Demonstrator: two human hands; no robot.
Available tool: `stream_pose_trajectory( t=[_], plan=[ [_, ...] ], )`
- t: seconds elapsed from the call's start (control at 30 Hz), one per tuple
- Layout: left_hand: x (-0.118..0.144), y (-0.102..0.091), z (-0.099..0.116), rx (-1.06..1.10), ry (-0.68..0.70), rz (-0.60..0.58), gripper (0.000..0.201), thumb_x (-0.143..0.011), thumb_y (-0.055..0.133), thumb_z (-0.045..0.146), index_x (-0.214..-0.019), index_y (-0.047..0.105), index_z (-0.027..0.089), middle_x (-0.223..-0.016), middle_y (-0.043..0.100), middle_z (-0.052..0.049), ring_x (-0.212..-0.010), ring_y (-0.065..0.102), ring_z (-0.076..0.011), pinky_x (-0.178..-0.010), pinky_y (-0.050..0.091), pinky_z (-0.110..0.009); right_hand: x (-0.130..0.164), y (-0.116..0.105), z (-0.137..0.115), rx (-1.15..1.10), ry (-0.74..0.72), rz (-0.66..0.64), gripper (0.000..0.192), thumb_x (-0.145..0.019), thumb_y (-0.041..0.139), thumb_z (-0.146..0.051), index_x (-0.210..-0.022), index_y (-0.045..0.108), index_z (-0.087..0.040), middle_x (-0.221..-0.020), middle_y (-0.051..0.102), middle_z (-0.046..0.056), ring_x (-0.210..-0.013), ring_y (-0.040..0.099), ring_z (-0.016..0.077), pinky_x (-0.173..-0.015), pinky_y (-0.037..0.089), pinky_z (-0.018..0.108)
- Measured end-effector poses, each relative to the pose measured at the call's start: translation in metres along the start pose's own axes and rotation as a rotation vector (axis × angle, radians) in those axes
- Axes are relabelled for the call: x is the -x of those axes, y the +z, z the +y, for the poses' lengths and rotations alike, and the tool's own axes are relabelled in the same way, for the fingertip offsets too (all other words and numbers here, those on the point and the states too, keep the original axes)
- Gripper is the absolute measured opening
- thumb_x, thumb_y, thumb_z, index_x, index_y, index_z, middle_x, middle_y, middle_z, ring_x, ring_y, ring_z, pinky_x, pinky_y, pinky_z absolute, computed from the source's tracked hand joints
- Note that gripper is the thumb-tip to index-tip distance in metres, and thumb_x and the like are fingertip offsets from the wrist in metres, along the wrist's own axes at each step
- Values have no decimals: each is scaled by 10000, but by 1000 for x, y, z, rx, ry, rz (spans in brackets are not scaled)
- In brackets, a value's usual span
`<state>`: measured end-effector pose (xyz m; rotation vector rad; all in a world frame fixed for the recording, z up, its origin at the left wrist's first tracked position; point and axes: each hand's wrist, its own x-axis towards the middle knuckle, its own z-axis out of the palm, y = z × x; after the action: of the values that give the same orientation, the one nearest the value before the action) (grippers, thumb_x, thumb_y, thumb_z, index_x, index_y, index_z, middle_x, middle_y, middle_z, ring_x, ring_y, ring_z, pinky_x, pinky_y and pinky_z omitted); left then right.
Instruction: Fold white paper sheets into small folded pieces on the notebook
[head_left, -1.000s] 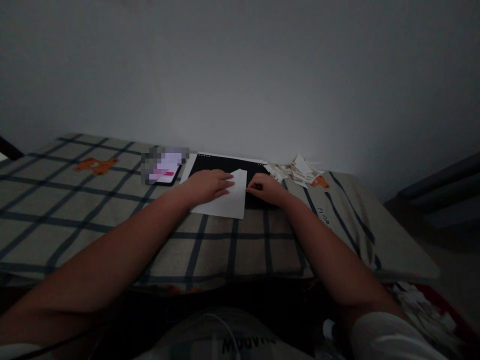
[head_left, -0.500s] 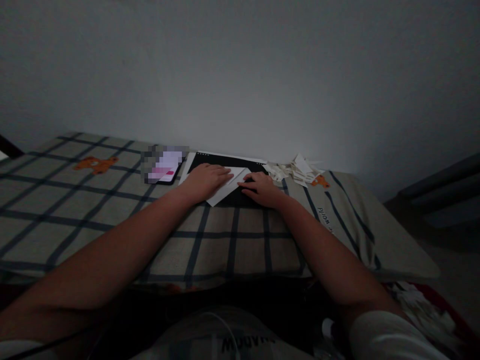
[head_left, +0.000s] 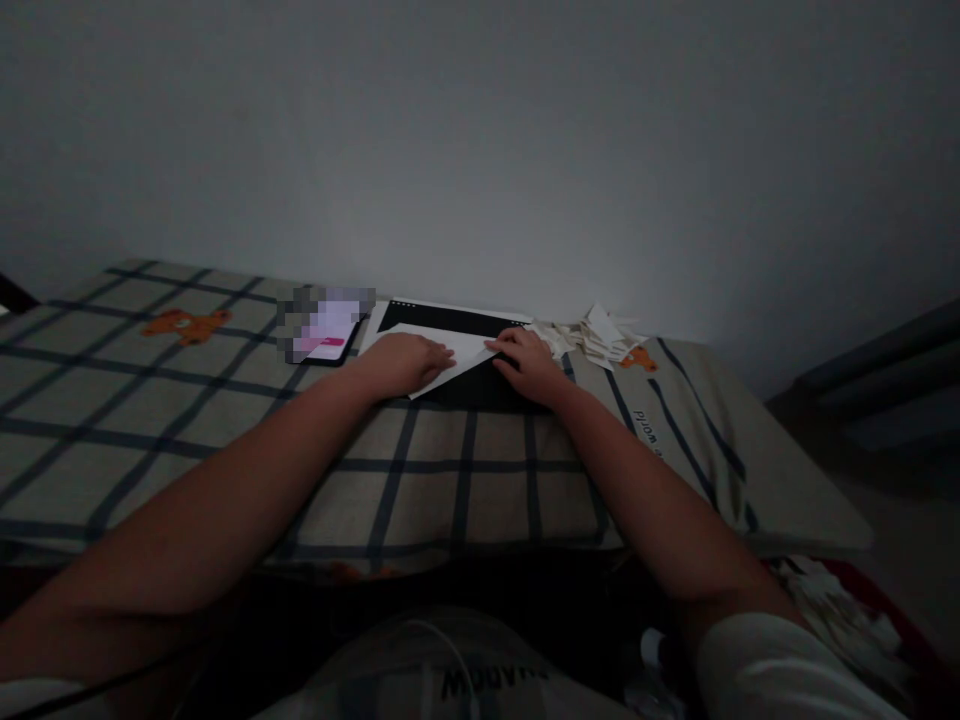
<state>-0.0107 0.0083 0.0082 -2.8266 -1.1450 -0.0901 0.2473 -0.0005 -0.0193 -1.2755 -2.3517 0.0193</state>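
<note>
A white sheet of paper with a slanting near edge lies over a black board. My left hand rests on the paper's left part, its fingers bent and drawn together against it; the palm covers some of the sheet. At the paper's right corner, my right hand has the edge between thumb and fingertips. Row marks run along the board's far edge, and a white strip shows at its left side.
A phone with a lit screen, partly blurred out, lies left of the board. To the right sits a heap of folded white paper pieces. A checked cloth covers the table against a grey wall. More pale pieces lie low at right.
The paper has turned, its near corner shifting left and its right side now under my right fingers. My left hand has slid slightly left and curled; my right fingers have closed on the edge.
</note>
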Motion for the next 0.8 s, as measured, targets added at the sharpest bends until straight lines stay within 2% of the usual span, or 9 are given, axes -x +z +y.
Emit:
stream_pose_trajectory(
  t=[0.1, 0.17, 0.23, 0.3, 0.4, 0.57, 0.67, 0.8],
  plan=[
    [2, -3, 0, 19, -19, -13, 372, -946, 416, 378, -1225, 648, 292, -1272, 649, -8, -1161, 605, -204, -922, 444, -308, 0, 1, 0, 1, -8, -6, 441, -878, 516, -209, -1316, 569, -217, -1328, 516, 125, -1201, 449, 282, -981, 366, 466],
    [3, -5, 0, 39, -21, -20, 361, -940, 436, 387, -1194, 671, 282, -1242, 667, -12, -1130, 626, -205, -903, 450, -302, 0, 0, 0, 8, -10, 8, 435, -869, 531, -212, -1301, 582, -211, -1298, 531, 129, -1179, 464, 281, -978, 376, 466],
    [3, -6, -2, 73, 5, -16, 343, -936, 454, 370, -1167, 689, 274, -1223, 677, -13, -1122, 632, -193, -909, 449, -288, 0, -1, -1, 19, -3, 41, 431, -861, 554, -230, -1290, 592, -202, -1276, 538, 136, -1169, 473, 285, -977, 382, 471],
    [3, -3, -4, 106, 51, -6, 329, -931, 470, 331, -1167, 690, 270, -1228, 673, -14, -1128, 629, -175, -931, 442, -273, 0, -2, -1, 31, -17, 52, 444, -866, 556, -236, -1309, 576, -207, -1340, 508, 140, -1225, 446, 294, -999, 369, 487],
    [0, 2, -4, 160, 120, 1, 331, -926, 479, 275, -1194, 675, 275, -1267, 648, -8, -1142, 621, -161, -960, 437, -267, 1, -1, -3, 38, -82, -18, 454, -898, 509, -216, -1350, 535, -240, -1459, 438, 111, -1321, 381, 286, -1042, 332, 506],
    [-4, 8, -1, 223, 191, 41, 317, -942, 471, 263, -1178, 681, 245, -1308, 622, -33, -1211, 570, -155, -1037, 402, -297, 1, 3, 1, 38, -94, -112, 422, -921, 469, -191, -1330, 559, -239, -1389, 521, 108, -1253, 457, 265, -1012, 357, 480],
    [-4, 8, -4, 203, 172, 106, 295, -928, 498, 278, -1141, 697, 235, -1304, 627, -42, -1240, 532, -177, -1060, 391, -340, 0, 3, 5, 34, -80, -107, 416, -919, 478, -188, -1319, 573, -252, -1335, 554, 104, -1198, 482, 267, -983, 372, 466],
    [-1, 8, -10, 162, 98, 104, 345, -915, 521, 318, -1211, 659, 207, -1387, 557, -62, -1296, 474, -218, -1092, 356, -370, 1, 1, 7, 19, -86, -114, 435, -915, 494, -192, -1340, 554, -269, -1328, 551, 101, -1166, 486, 271, -973, 370, 473]
  ],
)
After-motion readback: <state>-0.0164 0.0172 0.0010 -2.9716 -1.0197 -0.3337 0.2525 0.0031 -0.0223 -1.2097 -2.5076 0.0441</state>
